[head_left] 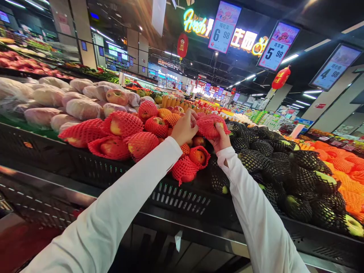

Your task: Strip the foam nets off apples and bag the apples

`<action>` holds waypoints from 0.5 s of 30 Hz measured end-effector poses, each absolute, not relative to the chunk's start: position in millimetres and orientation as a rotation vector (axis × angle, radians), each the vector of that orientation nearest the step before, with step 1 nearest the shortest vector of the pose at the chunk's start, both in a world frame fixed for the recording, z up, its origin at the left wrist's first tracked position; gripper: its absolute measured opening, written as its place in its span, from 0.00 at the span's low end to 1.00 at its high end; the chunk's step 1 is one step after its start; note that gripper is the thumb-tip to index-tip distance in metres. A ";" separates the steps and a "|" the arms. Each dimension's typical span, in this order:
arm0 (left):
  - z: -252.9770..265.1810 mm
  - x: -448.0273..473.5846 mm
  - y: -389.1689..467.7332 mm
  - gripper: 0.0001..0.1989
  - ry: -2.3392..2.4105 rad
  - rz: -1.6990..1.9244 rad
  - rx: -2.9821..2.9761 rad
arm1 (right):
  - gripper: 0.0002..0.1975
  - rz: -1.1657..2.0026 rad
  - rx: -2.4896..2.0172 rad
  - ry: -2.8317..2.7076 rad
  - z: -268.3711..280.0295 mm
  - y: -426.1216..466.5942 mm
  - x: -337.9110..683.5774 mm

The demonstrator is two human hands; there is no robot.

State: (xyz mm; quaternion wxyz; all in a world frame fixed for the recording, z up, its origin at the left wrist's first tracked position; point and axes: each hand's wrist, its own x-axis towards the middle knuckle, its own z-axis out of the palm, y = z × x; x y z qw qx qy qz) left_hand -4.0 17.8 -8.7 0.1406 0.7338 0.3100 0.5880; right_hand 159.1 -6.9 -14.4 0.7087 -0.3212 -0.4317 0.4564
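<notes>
An apple in a red foam net (209, 126) is in my right hand (220, 139), held above the display with the thumb across its side. Close to its left side is my left hand (184, 128), fingers curled together; whether they pinch the net's edge is hidden. Below my hands lie more apples in red foam nets, one with its red and yellow skin bare at the net's opening (197, 156). Another netted apple (143, 145) sits left of my left wrist. Green apples in black foam nets (256, 159) are piled beside my right forearm.
Plastic-wrapped pale pink fruit (84, 109) fills the left side. Fruit in orange nets (348, 178) lies at far right. A black slotted crate wall (182, 199) runs along the front, above a metal ledge. Price signs (224, 26) and red lanterns (182, 45) hang overhead.
</notes>
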 end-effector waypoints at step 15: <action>-8.2 -7.8 20.1 0.05 1.178 1.575 2.354 | 0.11 1.120 -0.698 -1.043 -10.4 -14.4 152.9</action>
